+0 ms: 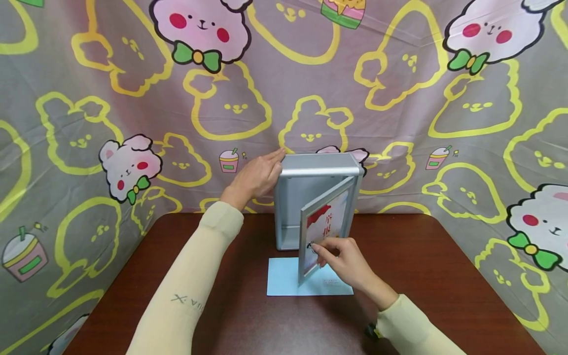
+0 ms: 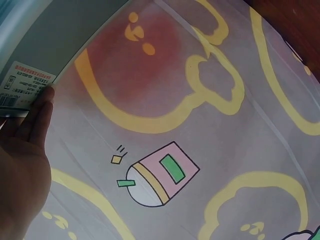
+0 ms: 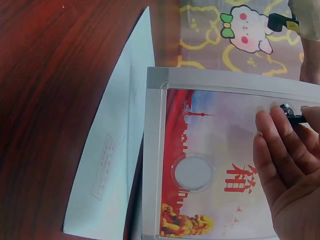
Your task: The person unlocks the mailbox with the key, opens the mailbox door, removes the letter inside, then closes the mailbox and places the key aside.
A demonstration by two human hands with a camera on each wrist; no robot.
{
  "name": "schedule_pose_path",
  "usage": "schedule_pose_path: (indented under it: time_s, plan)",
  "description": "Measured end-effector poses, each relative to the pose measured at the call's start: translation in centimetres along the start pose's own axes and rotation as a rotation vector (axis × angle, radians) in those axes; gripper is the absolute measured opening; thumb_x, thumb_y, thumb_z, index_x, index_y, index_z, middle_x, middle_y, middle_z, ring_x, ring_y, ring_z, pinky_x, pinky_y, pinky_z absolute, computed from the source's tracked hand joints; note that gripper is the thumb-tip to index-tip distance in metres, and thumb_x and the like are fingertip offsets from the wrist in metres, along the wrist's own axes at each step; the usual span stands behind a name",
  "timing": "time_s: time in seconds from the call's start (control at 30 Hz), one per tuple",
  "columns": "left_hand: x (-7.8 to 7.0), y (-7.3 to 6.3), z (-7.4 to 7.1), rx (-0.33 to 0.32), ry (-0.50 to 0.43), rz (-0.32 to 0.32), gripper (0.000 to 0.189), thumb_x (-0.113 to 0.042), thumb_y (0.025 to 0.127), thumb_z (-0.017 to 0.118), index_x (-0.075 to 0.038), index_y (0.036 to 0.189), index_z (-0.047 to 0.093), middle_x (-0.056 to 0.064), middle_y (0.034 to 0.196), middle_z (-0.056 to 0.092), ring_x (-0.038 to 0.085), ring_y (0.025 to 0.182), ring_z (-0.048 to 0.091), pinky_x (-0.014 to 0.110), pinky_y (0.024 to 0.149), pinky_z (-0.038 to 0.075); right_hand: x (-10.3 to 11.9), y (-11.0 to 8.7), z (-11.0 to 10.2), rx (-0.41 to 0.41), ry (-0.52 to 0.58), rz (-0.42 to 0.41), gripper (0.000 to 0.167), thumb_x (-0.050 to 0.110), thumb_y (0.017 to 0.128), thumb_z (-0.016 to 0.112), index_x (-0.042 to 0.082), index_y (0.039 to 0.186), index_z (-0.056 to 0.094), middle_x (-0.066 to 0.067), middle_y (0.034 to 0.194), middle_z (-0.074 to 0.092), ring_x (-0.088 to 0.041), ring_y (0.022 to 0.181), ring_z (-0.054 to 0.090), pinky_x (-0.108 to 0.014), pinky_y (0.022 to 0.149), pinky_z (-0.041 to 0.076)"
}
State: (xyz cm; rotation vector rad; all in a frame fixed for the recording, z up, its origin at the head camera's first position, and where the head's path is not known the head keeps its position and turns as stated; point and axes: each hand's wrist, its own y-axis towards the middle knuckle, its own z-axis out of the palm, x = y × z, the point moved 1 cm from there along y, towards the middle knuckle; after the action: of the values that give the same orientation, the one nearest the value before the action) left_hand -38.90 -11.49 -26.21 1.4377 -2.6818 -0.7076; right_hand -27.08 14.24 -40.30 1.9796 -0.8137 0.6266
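Observation:
A silver metal box (image 1: 317, 160) stands upright on the table, its front door (image 1: 330, 217) swung partly out from the right side. Red characters and a cityscape cover the door's printed panel. My left hand (image 1: 259, 175) rests against the box's upper left corner, its fingers fairly straight along the side; in the left wrist view, fingertips touch beside a white label (image 2: 27, 85). With thumb and fingers, my right hand (image 1: 348, 259) pinches a small black-headed key (image 3: 296, 119) at the door's lock (image 3: 285, 109). The key is partly hidden by the fingers.
A light blue envelope (image 1: 282, 276) with small red print lies flat on the brown table (image 1: 248, 315), just in front of the box and partly under the door's swing. Behind the table hangs a patterned cloth (image 1: 284, 79) with cartoon figures.

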Motion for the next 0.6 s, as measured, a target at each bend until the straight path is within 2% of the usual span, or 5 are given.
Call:
schedule_pose_path:
  time_s: [0.3,0.6]
  plan:
    - [-0.1,-0.1,-0.1,0.010,0.001,-0.008,0.058,-0.031,0.108,0.021,-0.011,0.160,0.035,0.001,0.166,0.032,0.022,0.151,0.034,0.036,0.124,0.025,0.1,1.0,0.6,0.013,-0.064,0.030,0.016,0.019,0.098,0.071,0.009,0.088,0.078,0.004,0.068,0.069,-0.014,0.059,0.065,-0.027,0.057,0.057]
    - [-0.2,-0.2,-0.1,0.021,0.006,-0.019,0.058,-0.033,0.108,0.022,-0.012,0.161,0.034,0.001,0.166,0.031,0.022,0.152,0.033,0.037,0.124,0.025,0.3,1.6,1.1,0.016,-0.114,0.072,0.020,0.022,0.099,0.069,0.009,0.086,0.077,0.005,0.068,0.067,-0.009,0.061,0.062,-0.027,0.057,0.055]
